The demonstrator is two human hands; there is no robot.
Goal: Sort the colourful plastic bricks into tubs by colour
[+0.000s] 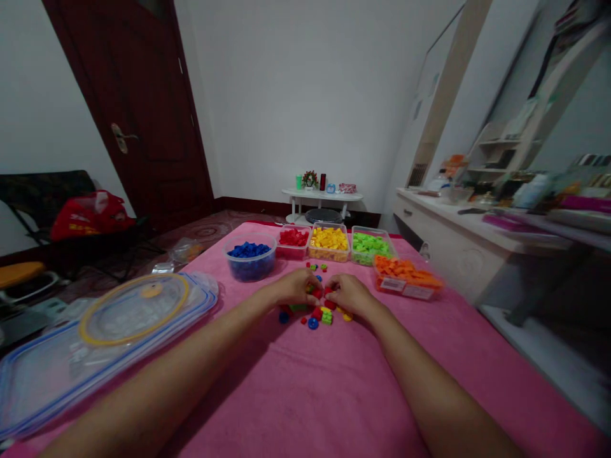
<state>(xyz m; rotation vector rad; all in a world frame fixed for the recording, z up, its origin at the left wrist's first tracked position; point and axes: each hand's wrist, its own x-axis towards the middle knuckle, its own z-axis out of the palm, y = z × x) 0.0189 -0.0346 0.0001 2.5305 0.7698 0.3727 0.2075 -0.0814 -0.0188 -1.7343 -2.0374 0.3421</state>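
Note:
My left hand (294, 287) and my right hand (349, 294) rest side by side on a pink cloth (305, 394), fingers curled over a small pile of mixed coloured bricks (319, 313). Both hands pinch at small bricks between them; a red piece (329, 294) shows where the fingertips meet. Loose red, blue, yellow and green bricks lie just in front of the hands. Behind stand a round tub of blue bricks (250, 257), and boxes of red bricks (293, 240), yellow bricks (329, 243), green bricks (370, 245) and orange bricks (405, 275).
Clear container lids (109, 331) are stacked at the left of the cloth. A white dresser (458, 242) with clutter runs along the right. A small white table (321, 198) stands by the far wall, a dark door (143, 114) and a chair with a red bag (90, 216) at left.

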